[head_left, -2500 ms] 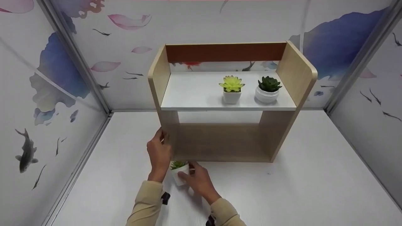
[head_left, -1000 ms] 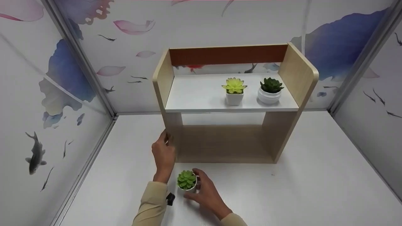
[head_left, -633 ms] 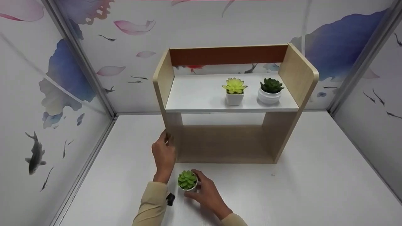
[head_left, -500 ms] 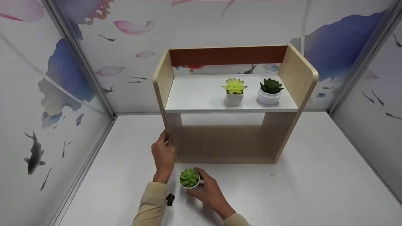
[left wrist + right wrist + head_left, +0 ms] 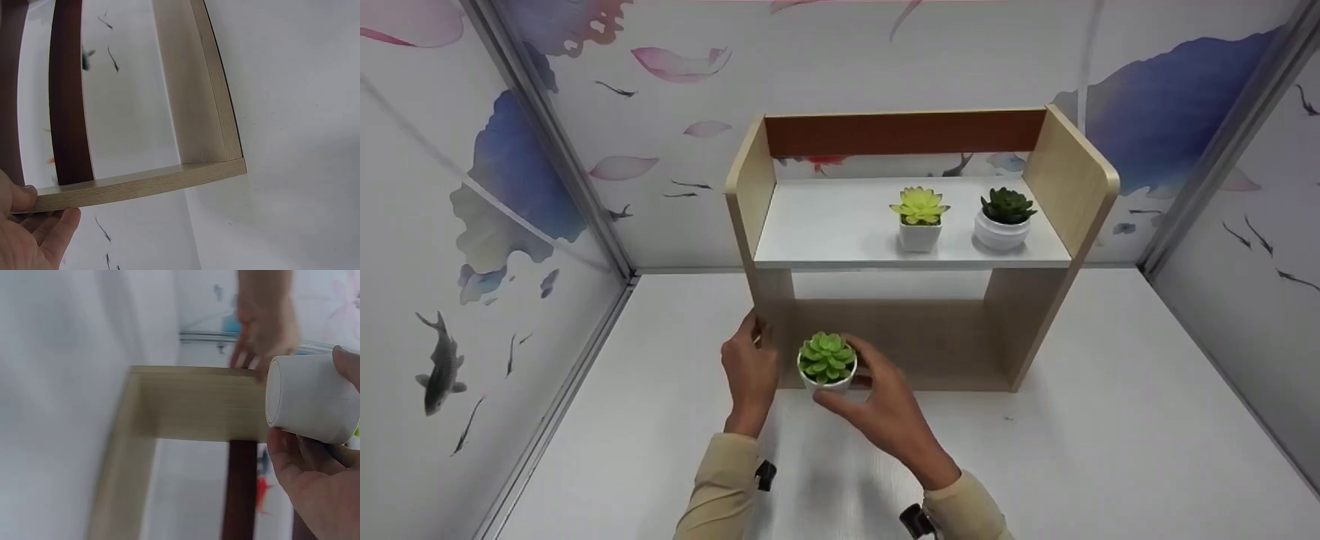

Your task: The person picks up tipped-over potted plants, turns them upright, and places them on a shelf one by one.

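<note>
My right hand (image 5: 885, 401) grips a round white pot holding a bright green succulent (image 5: 826, 358), lifted off the table in front of the shelf's lower level. In the right wrist view the white pot (image 5: 312, 398) sits between thumb and fingers, its base showing. The left hand (image 5: 751, 371) pinches the front edge of the left side panel of the wooden shelf (image 5: 904, 337); the left wrist view has thumb and fingers on either side of that panel (image 5: 129, 187). On the upper board stand a yellow-green succulent (image 5: 920, 217) in a square pot and a dark green succulent (image 5: 1005, 217) in a round pot.
The shelf stands on a white table (image 5: 1110, 450) against a printed back wall (image 5: 900, 60). Its right side panel (image 5: 1072, 180) rises beside the dark succulent. Metal-framed printed walls (image 5: 540, 150) close off the left and right.
The right hand first brings the green succulent back from beside the shelf's lower left corner, then raises it up and forward off the table. The left hand keeps its hold on the panel.
</note>
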Demonstrator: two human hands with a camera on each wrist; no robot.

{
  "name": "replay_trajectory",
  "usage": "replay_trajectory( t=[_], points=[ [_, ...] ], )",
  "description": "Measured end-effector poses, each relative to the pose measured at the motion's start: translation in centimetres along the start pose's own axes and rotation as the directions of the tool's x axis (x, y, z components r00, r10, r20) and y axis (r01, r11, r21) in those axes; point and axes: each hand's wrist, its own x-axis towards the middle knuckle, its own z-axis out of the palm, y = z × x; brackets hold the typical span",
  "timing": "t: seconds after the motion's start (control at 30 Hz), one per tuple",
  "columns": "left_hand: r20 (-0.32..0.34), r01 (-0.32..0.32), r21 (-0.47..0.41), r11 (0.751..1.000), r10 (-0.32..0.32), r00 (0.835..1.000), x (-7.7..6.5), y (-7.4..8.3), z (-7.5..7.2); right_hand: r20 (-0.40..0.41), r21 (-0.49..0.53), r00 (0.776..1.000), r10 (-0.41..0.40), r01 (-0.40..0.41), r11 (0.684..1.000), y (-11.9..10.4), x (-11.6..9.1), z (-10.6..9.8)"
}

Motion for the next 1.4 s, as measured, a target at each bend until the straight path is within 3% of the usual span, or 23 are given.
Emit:
replay_trajectory(
  t=[0.2, 0.37, 0.53, 1.0, 1.4],
  points=[
    [0.001, 0.036, -0.002, 0.999, -0.036, 0.999, 0.1, 0.0, 0.0, -0.06, -0.034, 0.992, -0.112, 0.11, 0.993, -4.8, 2.5, -2.1],
    [0.001, 0.031, 0.009, 0.999, -0.031, 1.0, 0.0, 0.0, 0.0, -0.113, -0.043, 0.985, -0.131, 0.127, 0.991, -8.1, 5.5, -3.7],
    [0.01, 0.033, 0.012, 0.999, -0.033, 0.999, 0.0, 0.0, 0.1, -0.141, -0.052, 0.981, -0.132, 0.126, 0.991, -9.9, 7.9, -4.8],
    [0.005, 0.02, 0.025, 0.999, -0.02, 1.0, -0.2, 0.1, 0.1, -0.175, -0.071, 0.982, -0.065, 0.053, 0.996, -10.2, 11.9, -5.0],
    [0.003, 0.016, 0.018, 1.0, -0.016, 1.0, -0.1, 0.1, 0.1, -0.196, -0.11, 0.979, -0.048, 0.027, 0.994, -9.6, 13.6, -5.0]
  ],
)
